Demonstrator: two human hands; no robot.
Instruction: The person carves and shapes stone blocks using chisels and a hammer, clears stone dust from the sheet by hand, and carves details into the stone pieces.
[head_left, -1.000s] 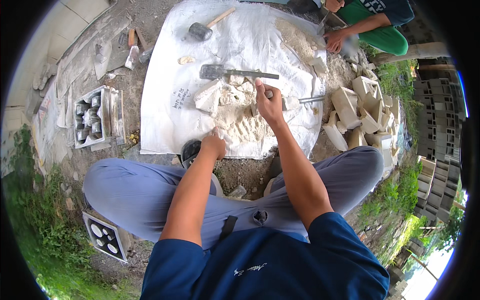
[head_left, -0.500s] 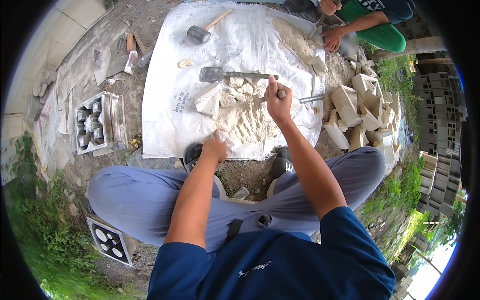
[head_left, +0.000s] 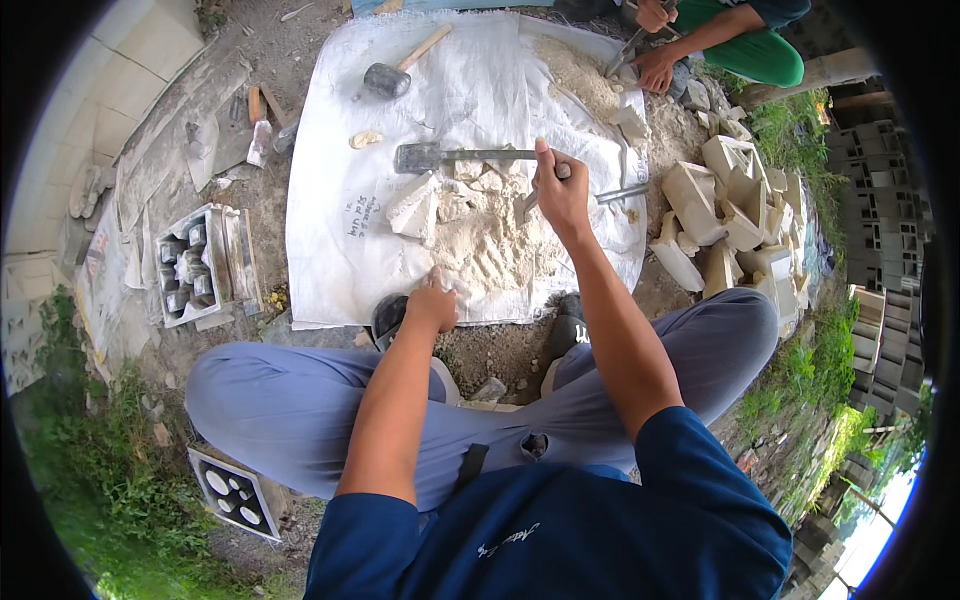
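Note:
My right hand (head_left: 562, 198) is closed around a hammer-like metal tool (head_left: 527, 204), mostly hidden by the fingers, over a heap of pale crushed stone (head_left: 488, 255). Beside its thumb, a dark block-headed hammer (head_left: 418, 158) with a long bar handle reaches across the rubble. My left hand (head_left: 434, 303) rests on the near edge of the white sheet (head_left: 335, 270), fingers apart and holding nothing visible, at the powder's border. Larger pale chunks (head_left: 414, 207) sit left of the heap. Another metal bar (head_left: 622, 194) lies to its right.
A black-headed mallet (head_left: 388, 80) with a wooden handle lies farther back. Broken pale blocks (head_left: 725, 215) pile up at right. A mould box (head_left: 190, 265) stands at left. Another person's hand (head_left: 655, 70) works at the far right edge of the sheet.
My left hand's fingers have spread a little over the sheet. My right hand stays over the rubble with its tool, shifting slightly. The whole view has moved a little.

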